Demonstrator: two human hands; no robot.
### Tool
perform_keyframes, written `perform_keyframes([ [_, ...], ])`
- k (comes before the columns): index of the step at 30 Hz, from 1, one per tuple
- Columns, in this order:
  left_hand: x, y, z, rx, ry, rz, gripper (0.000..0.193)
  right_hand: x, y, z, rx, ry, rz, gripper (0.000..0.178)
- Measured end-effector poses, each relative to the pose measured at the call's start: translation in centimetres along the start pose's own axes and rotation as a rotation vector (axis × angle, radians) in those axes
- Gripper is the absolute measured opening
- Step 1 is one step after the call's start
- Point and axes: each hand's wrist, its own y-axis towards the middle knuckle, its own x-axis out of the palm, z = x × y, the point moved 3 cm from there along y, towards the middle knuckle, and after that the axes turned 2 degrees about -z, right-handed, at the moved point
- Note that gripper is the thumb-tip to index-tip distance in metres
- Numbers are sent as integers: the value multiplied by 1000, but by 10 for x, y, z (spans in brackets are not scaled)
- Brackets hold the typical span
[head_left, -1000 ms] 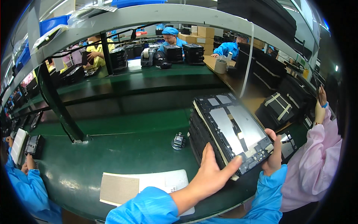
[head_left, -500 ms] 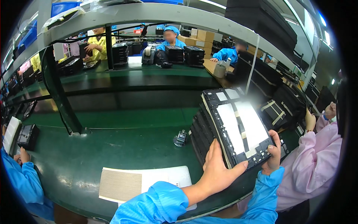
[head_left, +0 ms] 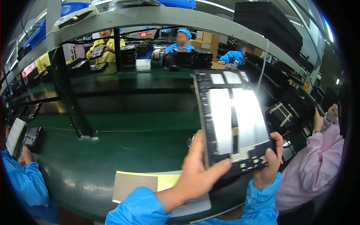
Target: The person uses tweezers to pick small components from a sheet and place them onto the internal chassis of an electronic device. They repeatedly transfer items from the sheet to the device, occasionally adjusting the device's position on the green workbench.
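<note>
Held near end first in two bare hands over a glossy, dark green workbench [head_left: 93,157]: one flat, rectangular, black-framed electronic unit [head_left: 243,120], bright silver face showing, tilted. Clasped along the lower left edge by the left hand [head_left: 197,174], thumb over the near corner; gripped at the lower right by the right hand [head_left: 270,165], thumb in front, fingers around the side. Just beyond the left hand, mostly hidden, a small round piece [head_left: 190,142], perhaps metal.

Possible trouble: a tip or drop, from support at the near end alone; a lifted dark central strip [head_left: 234,122], from a thumb straying across the exposed face.

By count: two hands, one unit held, three small pale pads [head_left: 232,77] at its far end, one ribbed beige sheet [head_left: 135,186], one white panel [head_left: 198,205]. At the sides, one blue-sleeved co-worker [head_left: 26,183], left, and one pink-sleeved co-worker [head_left: 307,172], right.
</note>
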Motion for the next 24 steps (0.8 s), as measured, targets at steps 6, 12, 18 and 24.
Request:
perform_keyframes([
  [6, -116, -37, 3, -151, -224, 306, 52, 96, -23, 72, 7, -168, -300, 55],
  [12, -211, -64, -29, -339, -262, 472, 41, 148, -53, 161, 198, -88, -266, 55],
  [18, -221, -66, -33, -389, -355, 430, 43, 151, -48, 139, -134, -405, -443, 62],
  [24, -228, -77, -45, -367, -349, 412, 55, 161, -60, 123, -357, -370, -609, 56],
])
